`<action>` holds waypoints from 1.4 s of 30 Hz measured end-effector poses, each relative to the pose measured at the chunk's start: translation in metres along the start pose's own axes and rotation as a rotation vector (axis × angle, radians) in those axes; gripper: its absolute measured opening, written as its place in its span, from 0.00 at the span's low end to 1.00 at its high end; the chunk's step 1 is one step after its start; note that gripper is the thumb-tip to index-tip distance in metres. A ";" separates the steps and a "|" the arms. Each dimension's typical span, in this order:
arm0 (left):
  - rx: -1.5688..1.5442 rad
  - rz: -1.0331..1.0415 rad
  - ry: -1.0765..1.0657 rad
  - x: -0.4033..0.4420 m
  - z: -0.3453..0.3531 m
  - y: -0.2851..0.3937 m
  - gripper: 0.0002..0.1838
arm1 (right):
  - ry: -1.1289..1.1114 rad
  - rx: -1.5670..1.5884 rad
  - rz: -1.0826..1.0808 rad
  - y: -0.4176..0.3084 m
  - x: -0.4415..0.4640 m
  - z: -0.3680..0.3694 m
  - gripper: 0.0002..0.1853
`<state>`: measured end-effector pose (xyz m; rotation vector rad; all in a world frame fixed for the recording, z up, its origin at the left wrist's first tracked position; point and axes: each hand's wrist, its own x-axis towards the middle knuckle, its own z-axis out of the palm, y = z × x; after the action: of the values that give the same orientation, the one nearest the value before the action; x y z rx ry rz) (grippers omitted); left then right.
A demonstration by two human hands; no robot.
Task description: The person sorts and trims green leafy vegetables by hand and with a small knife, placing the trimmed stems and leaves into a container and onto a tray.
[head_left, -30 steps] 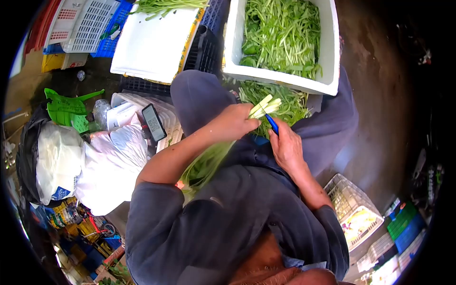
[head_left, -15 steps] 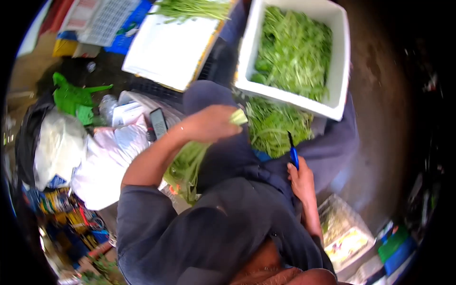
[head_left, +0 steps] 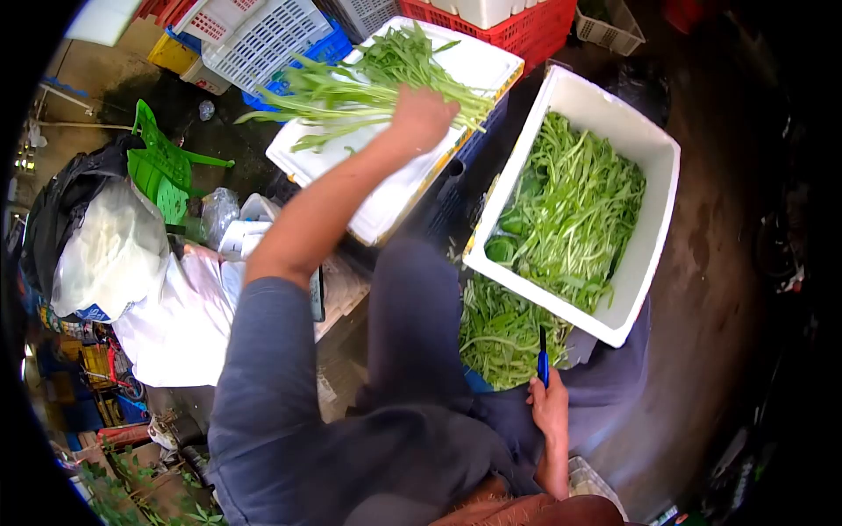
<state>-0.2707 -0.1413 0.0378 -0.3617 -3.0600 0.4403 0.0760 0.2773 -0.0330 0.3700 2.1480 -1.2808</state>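
Note:
My left hand (head_left: 424, 118) is closed round a bunch of long leafy greens (head_left: 351, 101), over the white foam lid (head_left: 386, 197) at the top. Other stalks lie on the lid around it. In my right hand (head_left: 550, 405), low on the right by my thigh, is a blue-handled knife (head_left: 543, 368) with its dark blade pointing up. Beyond the knife, a heap of greens (head_left: 504, 337) lies between my legs. Above that heap stands a white foam box (head_left: 653, 219) with cut greens (head_left: 583, 206) inside.
At the left are a green plastic chair (head_left: 167, 167), a white bag (head_left: 180, 324) and a clear bag (head_left: 114, 250). Blue (head_left: 329, 46) and red (head_left: 491, 39) crates stand at the top. A phone (head_left: 317, 294) lies partly behind my left arm.
My left hand has moved up and left with its stalks, from beside the knife to the foam lid. My right hand has drawn back down, still holding the knife. The view has shifted.

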 end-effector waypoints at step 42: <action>-0.552 -0.335 -0.040 0.001 0.144 -0.089 0.14 | -0.013 -0.034 0.092 -0.007 0.028 0.006 0.09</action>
<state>-0.3003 -0.2640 -0.0749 0.1602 -3.1367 -0.4206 0.0524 0.2671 -0.0479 0.4401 2.1143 -1.1909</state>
